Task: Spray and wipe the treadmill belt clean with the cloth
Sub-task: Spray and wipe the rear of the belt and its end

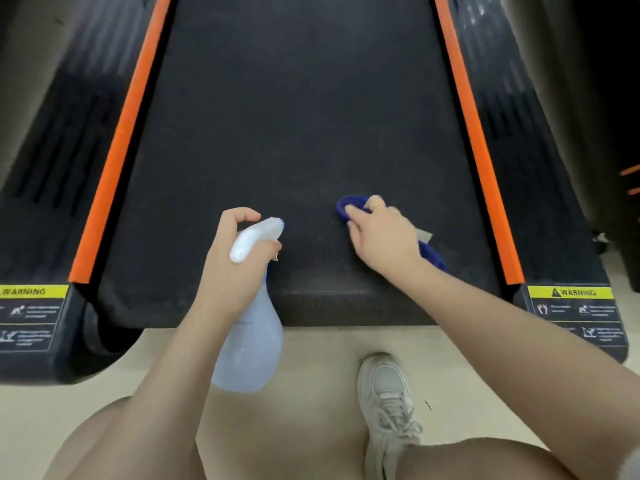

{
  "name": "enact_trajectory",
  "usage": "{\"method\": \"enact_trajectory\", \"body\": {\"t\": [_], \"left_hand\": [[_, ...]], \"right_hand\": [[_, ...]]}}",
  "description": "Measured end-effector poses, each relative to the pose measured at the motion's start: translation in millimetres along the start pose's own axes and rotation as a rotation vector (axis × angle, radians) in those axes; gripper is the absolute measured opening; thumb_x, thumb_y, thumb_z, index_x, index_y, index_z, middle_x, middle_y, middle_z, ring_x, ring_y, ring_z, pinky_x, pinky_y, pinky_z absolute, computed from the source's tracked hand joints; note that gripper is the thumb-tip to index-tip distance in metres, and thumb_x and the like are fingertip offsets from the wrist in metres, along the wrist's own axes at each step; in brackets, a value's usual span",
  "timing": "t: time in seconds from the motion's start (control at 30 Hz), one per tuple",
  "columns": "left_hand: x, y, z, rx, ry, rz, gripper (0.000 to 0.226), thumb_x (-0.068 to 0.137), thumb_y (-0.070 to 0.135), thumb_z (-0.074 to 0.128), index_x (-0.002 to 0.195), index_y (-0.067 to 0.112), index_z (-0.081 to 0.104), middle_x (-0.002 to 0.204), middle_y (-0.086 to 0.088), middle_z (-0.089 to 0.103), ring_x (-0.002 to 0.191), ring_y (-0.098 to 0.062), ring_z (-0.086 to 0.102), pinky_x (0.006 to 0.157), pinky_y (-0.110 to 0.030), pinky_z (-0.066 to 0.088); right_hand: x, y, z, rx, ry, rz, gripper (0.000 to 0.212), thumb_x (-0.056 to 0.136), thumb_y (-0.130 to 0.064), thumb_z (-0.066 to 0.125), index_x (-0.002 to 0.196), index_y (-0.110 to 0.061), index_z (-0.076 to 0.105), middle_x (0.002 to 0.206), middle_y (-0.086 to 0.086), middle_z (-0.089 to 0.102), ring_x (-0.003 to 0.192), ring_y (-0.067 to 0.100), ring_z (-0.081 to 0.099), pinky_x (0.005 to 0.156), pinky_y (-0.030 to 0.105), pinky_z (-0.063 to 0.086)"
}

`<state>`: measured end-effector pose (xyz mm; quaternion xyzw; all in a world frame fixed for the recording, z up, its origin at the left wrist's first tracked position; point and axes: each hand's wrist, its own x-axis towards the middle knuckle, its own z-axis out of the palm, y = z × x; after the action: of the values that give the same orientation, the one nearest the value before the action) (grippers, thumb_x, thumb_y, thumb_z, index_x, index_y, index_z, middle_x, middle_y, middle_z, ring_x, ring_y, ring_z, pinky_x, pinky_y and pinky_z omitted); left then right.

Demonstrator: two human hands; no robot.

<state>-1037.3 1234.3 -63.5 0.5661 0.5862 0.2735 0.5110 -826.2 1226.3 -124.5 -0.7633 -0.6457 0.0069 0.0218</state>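
Head view: left hand (239,251) grips spray bottle (251,341); right hand (381,233) clutches cloth (349,206); "WARNING" labels (571,292).

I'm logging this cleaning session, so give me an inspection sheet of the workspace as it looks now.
Surface: black treadmill belt, orange side strips.
Job's things: spray bottle, blue cloth on the belt.
Clutter: nothing seen.
Hands: left hand grips the bottle's neck; right hand holds the cloth.
Cables: nothing seen.
Surroundings: yellow warning labels, pale floor, white sneaker.
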Motion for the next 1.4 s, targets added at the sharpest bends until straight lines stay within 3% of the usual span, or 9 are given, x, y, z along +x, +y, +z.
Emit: {"method": "enact_trajectory", "body": {"t": [0.13,0.3,0.47,0.7,0.8,0.9,1.03,1.2,1.4], "left_hand": [[0,-5,-10,-0.014,0.057,0.019,0.044,0.068,0.028,0.054,0.111,0.025,0.049,0.094,0.001,0.069,0.094,-0.014,0.063,0.082,-0.033,0.048],[9,-14,-12,-0.035,0.103,0.024,0.046,0.068,0.030,0.055,0.113,0.020,0.049,0.105,-0.005,0.066,0.100,-0.019,0.062,0.085,-0.036,0.048],[6,-29,-16,-0.046,0.110,0.008,0.040,0.070,0.028,0.054,0.109,0.021,0.052,0.096,0.001,0.067,0.090,-0.012,0.063,0.078,-0.028,0.048],[-2,-53,-34,-0.024,0.154,0.021,0.021,0.078,0.025,0.055,0.099,0.024,0.053,0.090,0.001,0.066,0.088,-0.018,0.062,0.081,-0.041,0.049],[-26,-69,-58,-0.043,0.285,0.065,0.019,0.080,0.023,0.054,0.099,0.028,0.053,0.086,0.010,0.066,0.086,-0.009,0.063,0.078,-0.031,0.048],[-40,-80,-73,-0.003,0.354,0.089,0.022,0.076,0.022,0.052,0.096,0.033,0.052,0.084,0.015,0.065,0.078,-0.005,0.060,0.070,-0.028,0.046],[-34,-86,-94,-0.012,0.404,0.129,0.029,0.076,0.019,0.052,0.104,0.024,0.052,0.087,0.009,0.066,0.084,-0.011,0.062,0.075,-0.038,0.049],[-58,-94,-111,-0.119,0.425,0.177,0.032,0.073,0.017,0.051,0.103,0.026,0.050,0.093,0.001,0.067,0.082,-0.005,0.062,0.066,-0.020,0.046],[-75,-108,-104,-0.128,0.289,0.226,0.025,0.077,0.017,0.053,0.097,0.031,0.047,0.087,0.011,0.065,0.078,-0.006,0.060,0.065,-0.015,0.044]], "right_hand": [[20,-32,-1,-0.028,0.021,0.154,0.029,0.098,-0.029,0.037,0.120,-0.015,0.051,0.120,0.011,0.044,0.099,0.034,0.052,0.068,0.037,0.037],[11,-64,2,0.063,-0.044,-0.269,0.033,0.098,-0.032,0.038,0.125,-0.020,0.053,0.119,0.011,0.046,0.093,0.032,0.052,0.066,0.035,0.032],[54,-10,1,0.028,0.006,0.226,0.030,0.097,-0.030,0.038,0.113,-0.013,0.056,0.115,0.013,0.046,0.094,0.037,0.055,0.071,0.037,0.037],[-34,-101,1,0.181,-0.103,-0.514,0.034,0.084,-0.031,0.041,0.099,-0.017,0.068,0.085,0.011,0.058,0.056,0.031,0.055,0.049,0.029,0.034],[0,-77,1,0.080,-0.044,-0.290,0.032,0.091,-0.032,0.039,0.109,-0.020,0.063,0.099,0.011,0.055,0.073,0.036,0.059,0.062,0.038,0.046],[4,-83,3,-0.019,0.049,-0.017,0.028,0.096,-0.030,0.039,0.111,-0.014,0.057,0.109,0.012,0.049,0.085,0.035,0.056,0.063,0.036,0.035],[-36,-187,9,0.050,0.024,-0.320,0.031,0.095,-0.029,0.043,0.118,-0.014,0.058,0.110,0.012,0.051,0.085,0.034,0.054,0.061,0.035,0.028],[-39,-215,13,0.123,0.013,-0.547,0.024,0.076,-0.023,0.067,0.100,-0.017,0.069,0.086,0.011,0.058,0.057,0.029,0.051,0.046,0.026,0.029],[-30,-136,5,0.115,0.088,0.165,0.026,0.093,-0.028,0.045,0.111,-0.020,0.062,0.114,0.009,0.049,0.088,0.035,0.054,0.064,0.032,0.035]]}}
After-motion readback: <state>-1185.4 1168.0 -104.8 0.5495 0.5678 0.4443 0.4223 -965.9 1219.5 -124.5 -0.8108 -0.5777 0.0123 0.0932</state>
